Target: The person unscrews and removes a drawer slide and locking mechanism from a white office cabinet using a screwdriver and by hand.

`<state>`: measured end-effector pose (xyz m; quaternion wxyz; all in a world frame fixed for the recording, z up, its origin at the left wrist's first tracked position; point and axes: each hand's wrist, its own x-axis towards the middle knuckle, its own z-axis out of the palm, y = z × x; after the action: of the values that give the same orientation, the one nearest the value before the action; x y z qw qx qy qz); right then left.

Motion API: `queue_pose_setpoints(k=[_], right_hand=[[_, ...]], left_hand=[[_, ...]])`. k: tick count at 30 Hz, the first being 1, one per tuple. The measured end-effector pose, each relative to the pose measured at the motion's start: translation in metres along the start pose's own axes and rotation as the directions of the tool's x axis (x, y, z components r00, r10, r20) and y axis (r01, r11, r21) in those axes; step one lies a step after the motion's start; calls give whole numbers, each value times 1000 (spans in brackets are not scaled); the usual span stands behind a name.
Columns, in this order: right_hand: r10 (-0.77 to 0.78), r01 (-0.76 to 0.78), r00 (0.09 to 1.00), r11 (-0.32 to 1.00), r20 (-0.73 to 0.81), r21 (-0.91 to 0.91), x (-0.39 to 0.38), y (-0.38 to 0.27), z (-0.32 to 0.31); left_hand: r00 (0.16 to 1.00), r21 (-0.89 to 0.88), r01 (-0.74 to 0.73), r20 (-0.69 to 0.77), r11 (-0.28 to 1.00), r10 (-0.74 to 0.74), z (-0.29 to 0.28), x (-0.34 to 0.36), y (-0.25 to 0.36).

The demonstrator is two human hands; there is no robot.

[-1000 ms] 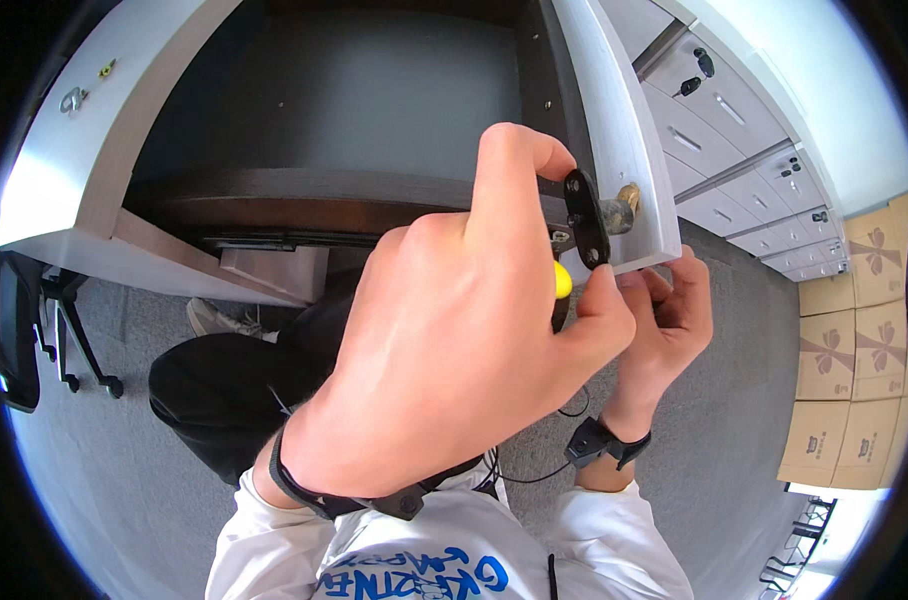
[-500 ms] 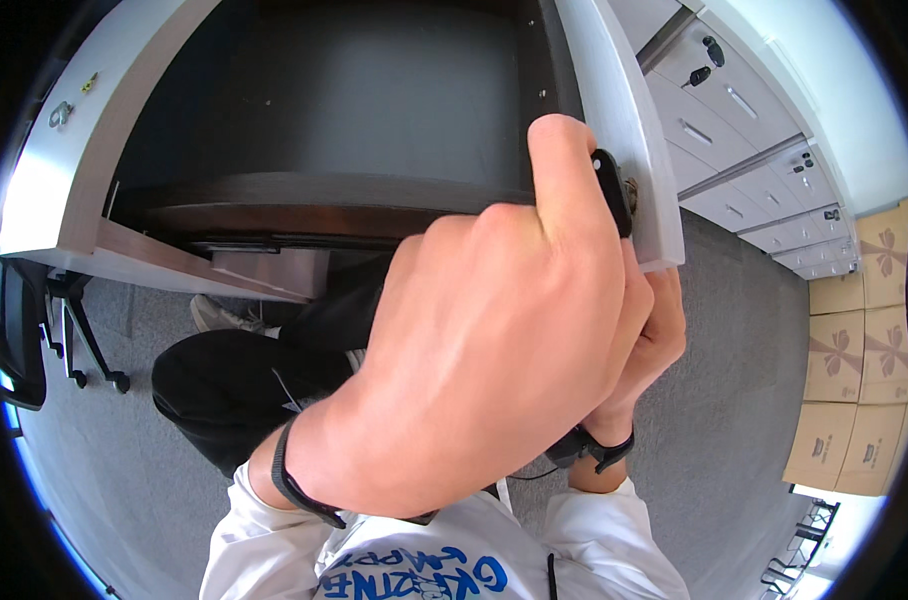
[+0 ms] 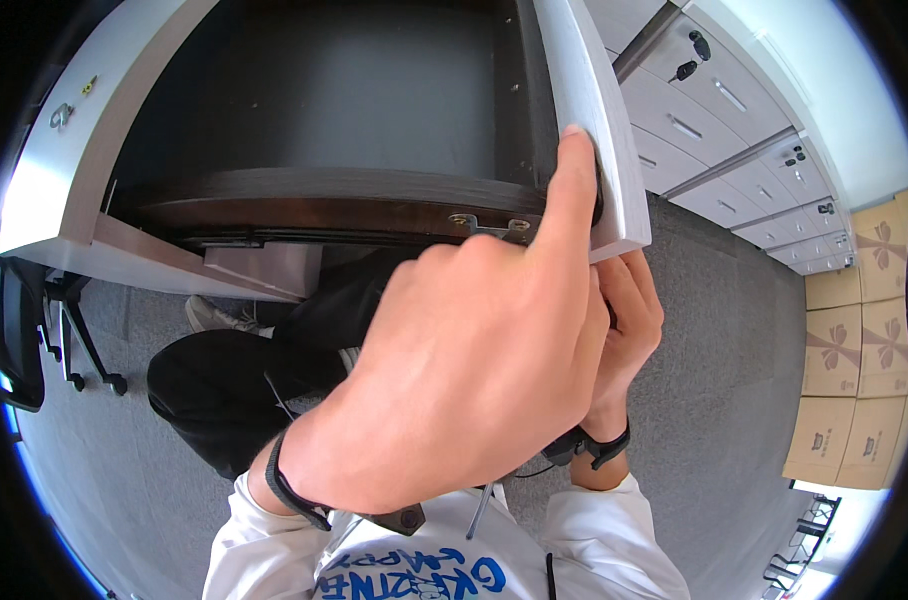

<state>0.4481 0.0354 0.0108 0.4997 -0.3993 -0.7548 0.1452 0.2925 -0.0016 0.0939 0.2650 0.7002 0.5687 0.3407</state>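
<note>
Fingers of the left hand are curled, index pressed on the open drawer's pale front panel. Right hand is tucked behind, grip hidden, can't tell. Metal bracket underneath looks unfinished; whatever's being worked stays covered.

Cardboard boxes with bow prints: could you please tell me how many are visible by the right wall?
About 5, stacked along the right edge: top box, one beneath, two side by side, a lower one. More may be hidden past the rim.
</note>
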Motion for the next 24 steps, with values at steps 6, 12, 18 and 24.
queue_pose_setpoints(k=[6, 12, 18, 24], right_hand=[[76, -75, 997, 996, -16, 55, -5, -1, 6], [71, -71, 997, 997, 20, 15, -5, 0, 1], [206, -205, 979, 975, -2, 87, -13, 8, 3], [301, -292, 947, 952, -115, 92, -13, 11, 8]], left_hand=[[998, -107, -41, 34, 993, 44, 8, -6, -10], [994, -223, -39, 88, 974, 60, 7, -3, -17], [992, -501, -22, 96, 865, 82, 5, -7, -29], [995, -623, -7, 72, 782, 67, 7, -19, -35]])
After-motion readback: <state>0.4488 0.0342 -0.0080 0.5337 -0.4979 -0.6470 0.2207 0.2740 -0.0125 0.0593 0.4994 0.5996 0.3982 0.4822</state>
